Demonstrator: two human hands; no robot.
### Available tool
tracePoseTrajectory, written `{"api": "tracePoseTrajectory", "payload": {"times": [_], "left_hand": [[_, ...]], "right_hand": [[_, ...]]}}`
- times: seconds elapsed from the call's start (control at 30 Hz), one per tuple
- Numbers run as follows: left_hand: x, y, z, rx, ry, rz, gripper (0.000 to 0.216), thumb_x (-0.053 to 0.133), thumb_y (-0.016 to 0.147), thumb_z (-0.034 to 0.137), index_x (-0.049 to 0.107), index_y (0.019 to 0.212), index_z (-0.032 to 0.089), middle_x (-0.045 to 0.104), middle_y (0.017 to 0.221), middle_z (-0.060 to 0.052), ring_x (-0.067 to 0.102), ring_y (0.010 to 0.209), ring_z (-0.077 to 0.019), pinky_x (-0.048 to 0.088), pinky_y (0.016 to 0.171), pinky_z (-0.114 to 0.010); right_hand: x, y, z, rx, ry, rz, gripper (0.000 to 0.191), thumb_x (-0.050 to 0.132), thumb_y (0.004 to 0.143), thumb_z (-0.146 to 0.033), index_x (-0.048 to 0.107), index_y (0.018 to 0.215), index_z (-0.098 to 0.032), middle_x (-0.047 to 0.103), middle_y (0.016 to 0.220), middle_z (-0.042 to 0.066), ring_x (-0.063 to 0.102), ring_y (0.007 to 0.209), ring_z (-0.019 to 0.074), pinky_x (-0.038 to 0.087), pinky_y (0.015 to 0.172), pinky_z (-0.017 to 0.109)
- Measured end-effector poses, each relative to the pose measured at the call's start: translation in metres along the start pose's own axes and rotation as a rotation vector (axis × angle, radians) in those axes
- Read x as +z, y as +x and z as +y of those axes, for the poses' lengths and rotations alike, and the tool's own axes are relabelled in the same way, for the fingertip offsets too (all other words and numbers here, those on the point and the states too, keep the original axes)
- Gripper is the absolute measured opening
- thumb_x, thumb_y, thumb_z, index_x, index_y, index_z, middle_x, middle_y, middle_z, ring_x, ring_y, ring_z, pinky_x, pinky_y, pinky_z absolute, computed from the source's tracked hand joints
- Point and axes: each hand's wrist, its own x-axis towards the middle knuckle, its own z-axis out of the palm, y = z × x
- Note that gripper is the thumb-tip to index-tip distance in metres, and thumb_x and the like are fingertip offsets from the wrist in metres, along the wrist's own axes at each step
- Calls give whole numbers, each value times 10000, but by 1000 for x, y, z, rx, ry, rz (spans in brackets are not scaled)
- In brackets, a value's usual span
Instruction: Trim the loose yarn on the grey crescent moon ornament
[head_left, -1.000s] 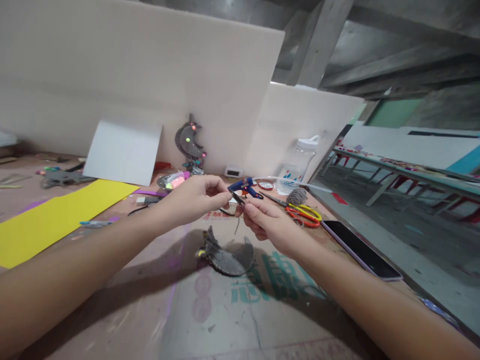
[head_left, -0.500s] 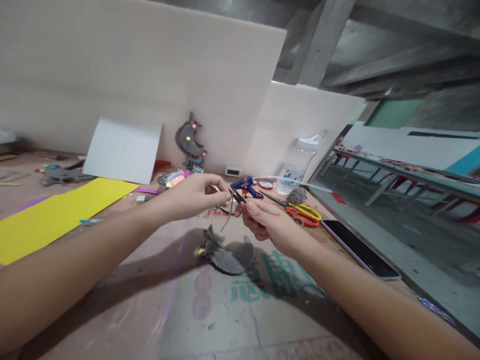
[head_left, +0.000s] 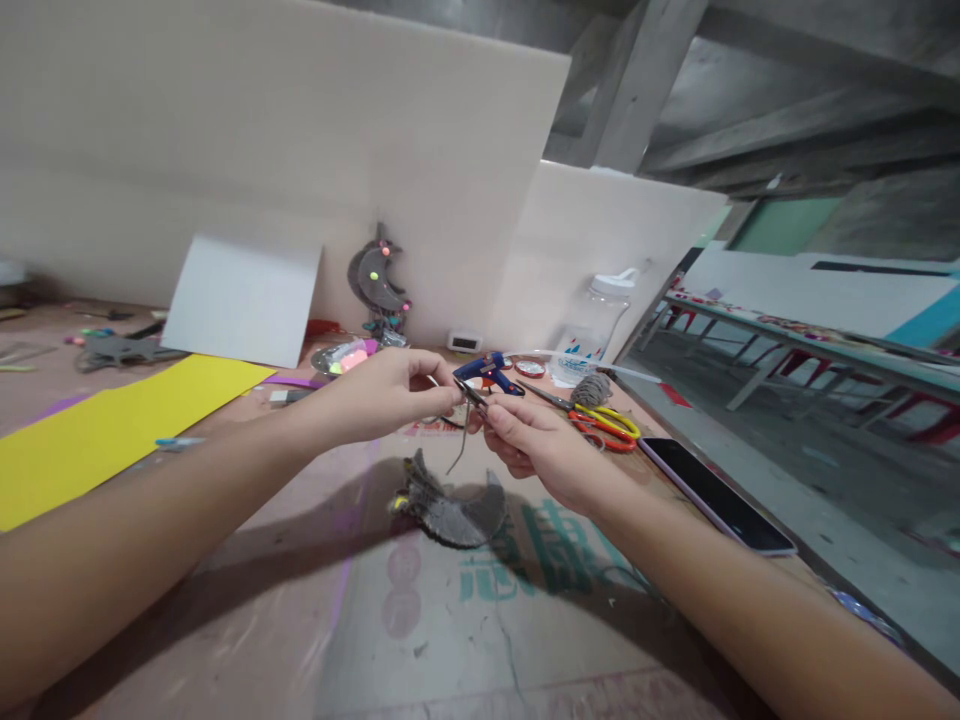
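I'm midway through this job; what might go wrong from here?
Left hand: its fingertips are right at the tip of the small dark tool in the right hand, so a slip could nick or pinch them.

Blue glue gun: it lies just beyond both hands and might get knocked; whether it is hot can't be seen.

Phone: it lies along the table edge, near the right forearm, which could nudge it off.

A phone (head_left: 716,495) lies along the right edge of the counter (head_left: 225,630). Near the far right corner stands a white-lidded clear bottle (head_left: 600,318). Toward the far edge, a white panel (head_left: 241,300) stands tilted just behind a yellow sheet (head_left: 150,412).
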Motion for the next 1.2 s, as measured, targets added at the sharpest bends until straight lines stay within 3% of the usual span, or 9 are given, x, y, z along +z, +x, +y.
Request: {"api": "tracePoseTrajectory", "payload": {"times": [0.17,0.33,0.43,0.6,0.7,0.83,0.97,1.1,1.2], "left_hand": [[0,-1,-1,-11,-25,6,149,560,800,307,570,714,186,620,690,29,548,629,-108,403,583,-218],[1,-1,-4,10,-108,-44,197,565,797,314,541,669,167,632,991,-14,527,603,-83,402,564,-226],[2,1,-6,16,-104,-97,223,551,807,347,526,666,175,623,782,-1,520,611,-104,382,552,-220],[-1,4,-12,-34,80,-116,244,529,801,415,632,760,198,625,697,7,551,635,-132,382,550,-219],[-2,6,-18,-87,172,-149,265,526,786,420,656,733,196,630,686,1,567,657,-147,381,557,-221],[4,7,-28,-95,232,-164,230,528,767,374,655,726,186,625,672,9,552,638,-143,355,551,-217],[13,8,-35,-117,268,-188,235,520,768,372,683,782,204,651,693,14,566,653,-152,348,553,-220],[14,11,-39,-149,97,-173,254,560,753,411,687,760,192,677,754,-12,586,692,-165,392,587,-230],[12,15,-42,-166,-74,-76,305,566,762,457,672,771,172,668,736,-34,580,674,-155,394,560,-226]], "right_hand": [[-4,1,4,5,-34,1,314,510,827,-477,535,788,-167,253,535,-84,183,441,54,145,378,178],[-3,0,4,34,54,-22,301,507,833,-479,510,804,-179,234,541,-87,149,450,56,113,393,186],[-4,0,0,39,73,-21,308,473,840,-500,478,838,-192,210,556,-88,128,459,62,109,401,190],[-29,11,-2,-101,-568,148,253,556,795,-415,553,880,-176,411,666,-34,353,572,89,277,507,207],[-52,21,12,7,-810,29,190,552,781,-340,610,839,-169,519,676,-9,448,625,120,324,573,231],[-64,28,40,66,-828,-33,184,653,687,-332,645,771,-168,573,661,-2,476,611,130,316,565,232],[-53,28,59,81,-783,-81,128,624,700,-293,639,711,-167,589,641,-7,488,591,125,311,553,230],[-44,30,66,73,-689,-49,101,548,722,-230,602,687,-153,557,605,-18,460,548,104,305,523,221],[-42,33,64,55,-614,26,133,518,736,-241,532,633,-158,464,544,-40,384,497,83,268,486,217]]}}
